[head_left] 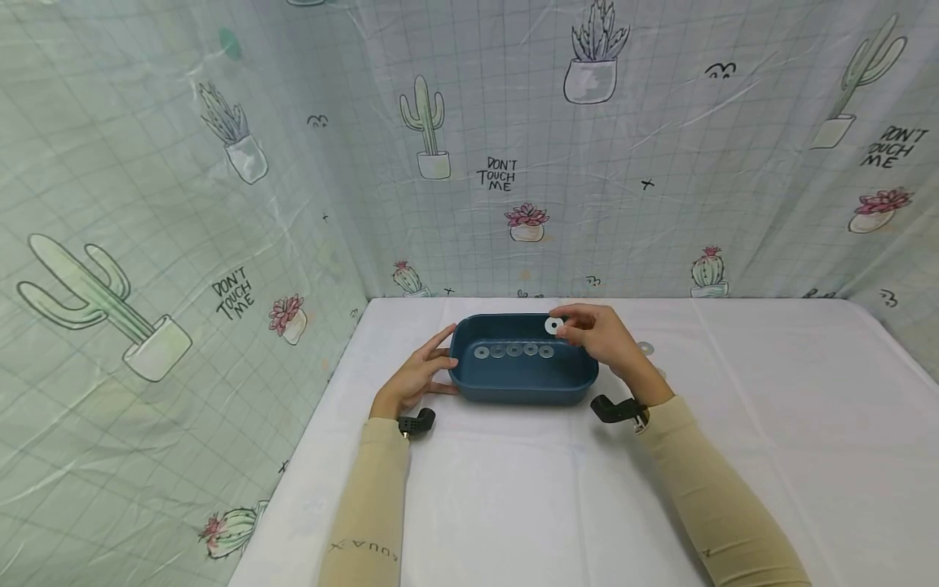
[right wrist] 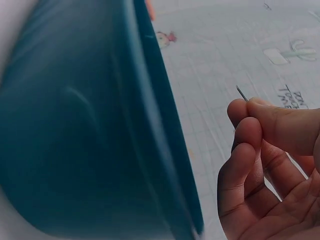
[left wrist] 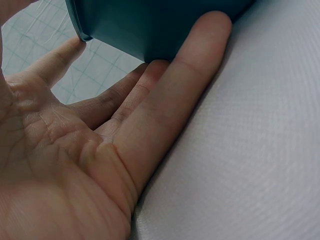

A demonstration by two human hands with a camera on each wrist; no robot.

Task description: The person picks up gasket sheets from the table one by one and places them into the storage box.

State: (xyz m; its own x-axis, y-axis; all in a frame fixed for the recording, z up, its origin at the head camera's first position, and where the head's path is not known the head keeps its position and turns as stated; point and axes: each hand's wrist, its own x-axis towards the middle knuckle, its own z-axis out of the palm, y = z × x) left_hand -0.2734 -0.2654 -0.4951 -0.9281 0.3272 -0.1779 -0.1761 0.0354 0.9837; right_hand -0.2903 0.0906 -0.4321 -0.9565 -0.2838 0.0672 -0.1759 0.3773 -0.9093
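Observation:
A dark blue rectangular container [head_left: 524, 395] sits on the white table. Several flat round washers [head_left: 514, 350] lie inside it in a row running left to right. My left hand [head_left: 418, 377] is at the container's left end, with its thumb over the rim and its fingers spread fairly straight against the outer wall [left wrist: 135, 30]. Between thumb and fingertips, my right hand [head_left: 597, 333] pinches a washer [head_left: 553, 326] over the back right part of the container. Edge-on, that washer [right wrist: 241, 93] sticks out past the fingertips in the right wrist view.
To the right of the container, a washer [head_left: 645, 348] lies on the table, and another [head_left: 663, 374] is partly hidden by the right wrist. A cloth printed with cacti [head_left: 528, 122] hangs behind the table and along its left side.

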